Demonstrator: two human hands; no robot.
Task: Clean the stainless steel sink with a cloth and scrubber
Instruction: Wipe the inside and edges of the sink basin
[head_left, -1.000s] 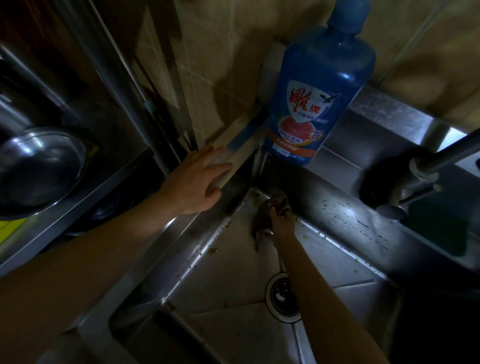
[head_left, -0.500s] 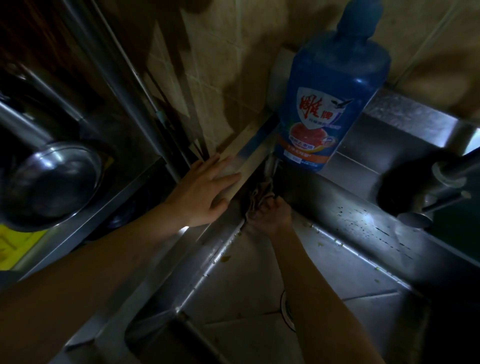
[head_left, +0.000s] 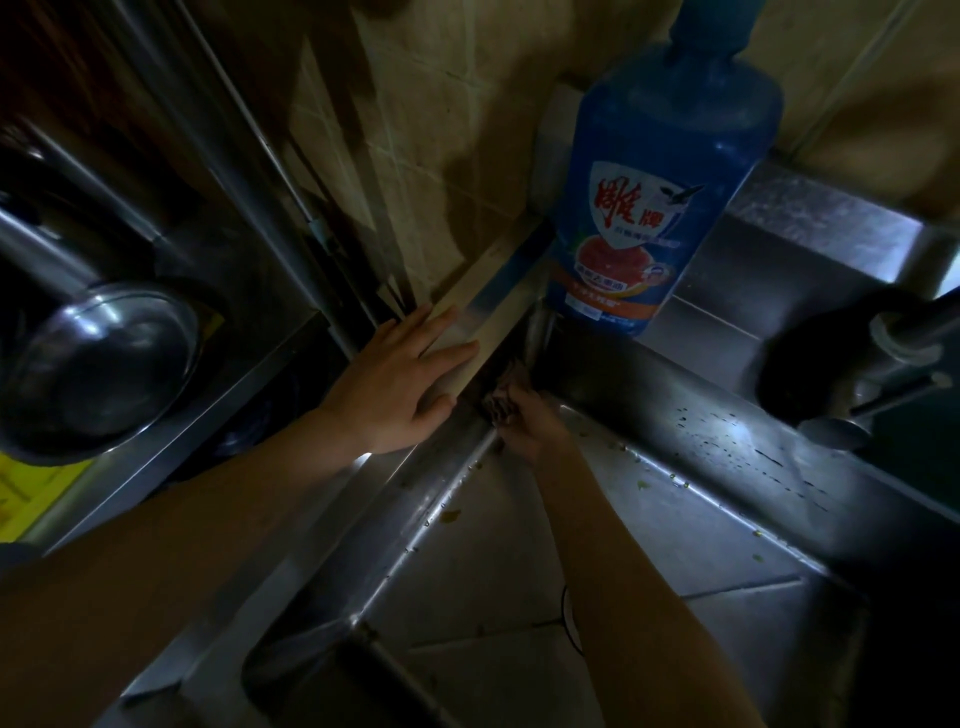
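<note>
A dim kitchen corner: tiled wall (head_left: 415, 130) behind, steel worktop and basin below, seen from above. At far left, a steel pot (head_left: 98, 364) sits on a lower shelf, clear of the work. Next, the left hand (head_left: 400, 379) lies flat on the sink's left ledge, fingers straight and spread, palm down; it holds nothing and most likely serves as a brace while the body leans in toward the corner. Just beside it, at the basin's far left corner, the right hand (head_left: 524, 421) has its fingers curled around a bunched brownish cloth (head_left: 506, 395), pressing it into the seam where the two basin walls meet the rim (the tightest spot, where grime would collect). Cloth and hand are thus at the top of that corner, not on the basin floor. The sink (head_left: 675, 525) shows scattered food flecks and droplets along its rear wall and rim, suggesting that area is not yet wiped. Above the corner, a blue detergent bottle (head_left: 654, 197) stands upright on the rear ledge against the wall, within easy reach. At right, the faucet (head_left: 904, 338) juts in over the rear ledge. No scrubber can be made out.
</note>
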